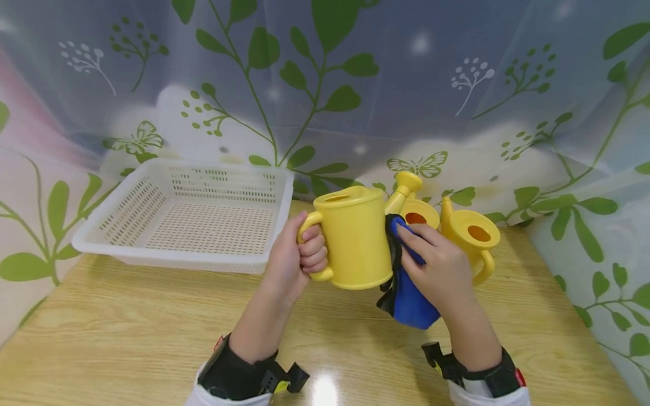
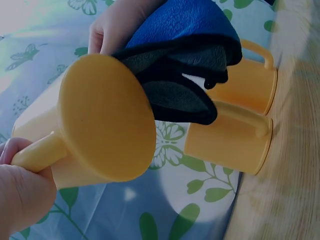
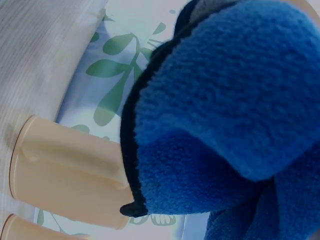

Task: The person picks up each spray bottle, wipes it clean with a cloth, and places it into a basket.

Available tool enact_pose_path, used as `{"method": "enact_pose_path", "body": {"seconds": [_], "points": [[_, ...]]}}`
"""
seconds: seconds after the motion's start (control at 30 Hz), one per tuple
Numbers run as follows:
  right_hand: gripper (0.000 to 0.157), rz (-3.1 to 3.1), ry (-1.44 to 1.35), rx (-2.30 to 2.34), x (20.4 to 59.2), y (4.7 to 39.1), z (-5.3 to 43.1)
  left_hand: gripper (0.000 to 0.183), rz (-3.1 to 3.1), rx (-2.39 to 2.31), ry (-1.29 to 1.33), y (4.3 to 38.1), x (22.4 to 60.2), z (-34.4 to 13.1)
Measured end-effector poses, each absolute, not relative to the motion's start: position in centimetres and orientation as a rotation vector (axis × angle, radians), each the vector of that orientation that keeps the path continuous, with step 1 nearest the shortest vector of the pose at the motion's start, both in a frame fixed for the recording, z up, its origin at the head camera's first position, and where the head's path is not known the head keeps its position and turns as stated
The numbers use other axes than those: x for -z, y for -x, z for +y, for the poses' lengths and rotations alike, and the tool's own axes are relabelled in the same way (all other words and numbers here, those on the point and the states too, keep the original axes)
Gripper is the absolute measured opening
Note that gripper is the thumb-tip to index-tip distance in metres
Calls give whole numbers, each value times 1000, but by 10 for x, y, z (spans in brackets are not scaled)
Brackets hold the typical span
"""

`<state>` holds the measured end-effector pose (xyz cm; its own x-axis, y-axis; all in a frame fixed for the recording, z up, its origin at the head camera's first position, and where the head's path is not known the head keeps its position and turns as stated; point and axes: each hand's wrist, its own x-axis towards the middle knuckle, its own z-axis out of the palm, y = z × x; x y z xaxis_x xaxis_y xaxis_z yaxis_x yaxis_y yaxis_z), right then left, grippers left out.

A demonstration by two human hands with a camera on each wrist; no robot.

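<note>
A yellow watering can (image 1: 358, 242) is held up over the table, its handle gripped by my left hand (image 1: 291, 256). My right hand (image 1: 442, 270) holds a blue cloth (image 1: 413, 299) with dark edging, pressed to the can's right side by the spout (image 1: 398, 198). In the left wrist view the can's round base (image 2: 107, 120) faces the camera, with the folded cloth (image 2: 185, 25) along its edge. Blue cloth (image 3: 230, 90) fills much of the right wrist view and hides most of the right hand.
Two more yellow watering cans stand behind my right hand, one (image 1: 472, 231) at the right, the other (image 1: 424, 211) partly hidden. A white perforated basket (image 1: 203, 260) sits at the back left of the wooden table (image 1: 152, 327). A leaf-patterned curtain (image 1: 381, 113) hangs behind.
</note>
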<state>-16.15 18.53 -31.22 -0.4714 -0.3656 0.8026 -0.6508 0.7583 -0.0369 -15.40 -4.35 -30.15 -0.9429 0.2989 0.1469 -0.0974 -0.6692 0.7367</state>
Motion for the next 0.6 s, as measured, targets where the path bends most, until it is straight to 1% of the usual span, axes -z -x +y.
{"method": "enact_pose_path", "body": {"seconds": [0.13, 0.23, 0.6], "points": [[26, -2128, -814, -410, 314, 162, 186, 44, 1143, -2703, -336, 156, 304, -45], [26, -2137, -813, -408, 315, 162, 186, 43, 1134, -2698, -366, 157, 305, -46], [26, -2113, -625, -427, 313, 164, 192, 43, 1309, -2458, -550, 152, 302, -41]]}}
